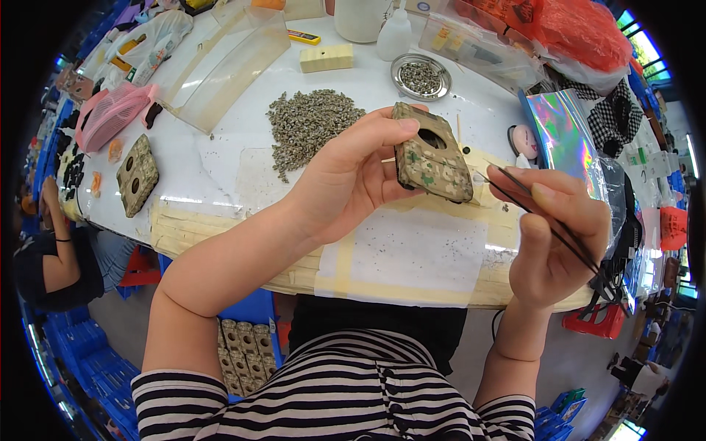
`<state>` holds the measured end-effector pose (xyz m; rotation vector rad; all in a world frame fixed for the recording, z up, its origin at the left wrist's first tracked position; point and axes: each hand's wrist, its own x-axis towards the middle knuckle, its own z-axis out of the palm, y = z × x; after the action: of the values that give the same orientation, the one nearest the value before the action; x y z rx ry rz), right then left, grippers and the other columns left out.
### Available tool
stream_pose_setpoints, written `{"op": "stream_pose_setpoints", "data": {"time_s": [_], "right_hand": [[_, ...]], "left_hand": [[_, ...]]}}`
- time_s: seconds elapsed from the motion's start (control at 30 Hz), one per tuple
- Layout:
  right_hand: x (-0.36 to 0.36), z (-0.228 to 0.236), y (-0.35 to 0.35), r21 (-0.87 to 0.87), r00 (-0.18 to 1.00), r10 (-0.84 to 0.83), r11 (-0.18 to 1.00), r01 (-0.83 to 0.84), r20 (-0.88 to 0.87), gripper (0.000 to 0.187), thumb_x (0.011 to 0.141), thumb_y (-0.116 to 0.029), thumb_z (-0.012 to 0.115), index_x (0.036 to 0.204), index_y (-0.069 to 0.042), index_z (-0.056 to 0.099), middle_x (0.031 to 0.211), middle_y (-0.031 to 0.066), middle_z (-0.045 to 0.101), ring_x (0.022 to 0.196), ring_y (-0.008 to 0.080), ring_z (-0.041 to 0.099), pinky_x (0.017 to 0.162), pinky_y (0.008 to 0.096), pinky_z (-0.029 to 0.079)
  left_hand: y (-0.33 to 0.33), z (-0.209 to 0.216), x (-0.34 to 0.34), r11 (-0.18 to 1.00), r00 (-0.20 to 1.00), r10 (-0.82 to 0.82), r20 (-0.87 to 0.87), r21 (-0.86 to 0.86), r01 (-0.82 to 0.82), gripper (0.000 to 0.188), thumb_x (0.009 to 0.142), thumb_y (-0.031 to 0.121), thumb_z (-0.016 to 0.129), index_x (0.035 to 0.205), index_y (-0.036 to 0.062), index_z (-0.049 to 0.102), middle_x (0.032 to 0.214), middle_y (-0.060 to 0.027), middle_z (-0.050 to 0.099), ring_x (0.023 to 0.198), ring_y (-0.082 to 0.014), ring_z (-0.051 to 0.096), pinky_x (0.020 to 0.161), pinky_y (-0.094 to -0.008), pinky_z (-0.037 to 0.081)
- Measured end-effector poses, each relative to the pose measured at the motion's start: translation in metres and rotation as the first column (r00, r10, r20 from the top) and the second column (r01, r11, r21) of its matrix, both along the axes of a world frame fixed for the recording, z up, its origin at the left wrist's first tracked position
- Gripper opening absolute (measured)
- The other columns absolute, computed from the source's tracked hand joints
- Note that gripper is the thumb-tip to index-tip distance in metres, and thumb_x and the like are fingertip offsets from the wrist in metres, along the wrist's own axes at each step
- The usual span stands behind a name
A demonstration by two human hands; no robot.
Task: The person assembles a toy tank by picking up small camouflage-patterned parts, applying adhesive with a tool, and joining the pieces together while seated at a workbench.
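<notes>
My left hand [349, 165] is wrapped round a camouflage-patterned casing [437, 169] with a round hole in its face. It holds the casing tilted above the table. Close to the casing's right edge, my right hand [562, 224] grips a pair of dark tweezers [515, 182]. Their tips point at the casing, apart from it; whether they pinch a tiny part I cannot tell. Behind my left hand lies a heap of small metallic parts [305, 132]. A round metal dish [446, 87] with more such parts stands beyond the casing.
Another camouflage casing [140, 176] lies at the left, near a pink mesh item [114, 117]. A white squeeze bottle [395, 35], a wooden block [326, 58] and a clear plastic bin [471, 44] stand at the back. A blue crate of casings [246, 353] is below the table.
</notes>
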<state>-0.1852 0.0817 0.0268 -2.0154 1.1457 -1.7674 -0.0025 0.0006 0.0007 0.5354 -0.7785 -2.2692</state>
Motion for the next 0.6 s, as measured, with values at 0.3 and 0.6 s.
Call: {"op": "stream_pose_setpoints", "data": {"time_s": [0.3, 0.6], "right_hand": [[-0.011, -0.012, 0.009, 0.02, 0.976, -0.063, 0.998, 0.06, 0.209, 0.03, 0.09, -0.027, 0.057, 0.095, 0.001, 0.048, 0.078, 0.0133, 0.056, 0.063, 0.0196, 0.059, 0.062, 0.0286, 0.052], [-0.001, -0.035, 0.044, 0.194, 0.775, -0.02, 0.972, -0.133, 0.632, 0.021, 0.096, -0.02, 0.044, 0.099, 0.001, 0.048, 0.076, 0.0148, 0.063, 0.062, 0.0201, 0.061, 0.059, 0.0309, 0.052]], "left_hand": [[0.001, 0.001, -0.001, 0.999, 0.998, 0.034, 0.045, -0.02, -0.033, 0.036, 0.088, 0.026, 0.051, 0.118, 0.0066, 0.046, 0.107, -0.0073, 0.059, 0.095, -0.0137, 0.06, 0.082, -0.0293, 0.05], [-0.006, 0.006, 0.008, 0.975, 0.996, 0.089, 0.023, -0.208, -0.082, 0.053, 0.091, 0.025, 0.042, 0.135, -0.0022, 0.032, 0.127, -0.0265, 0.046, 0.113, -0.0327, 0.053, 0.093, -0.0356, 0.046]]}}
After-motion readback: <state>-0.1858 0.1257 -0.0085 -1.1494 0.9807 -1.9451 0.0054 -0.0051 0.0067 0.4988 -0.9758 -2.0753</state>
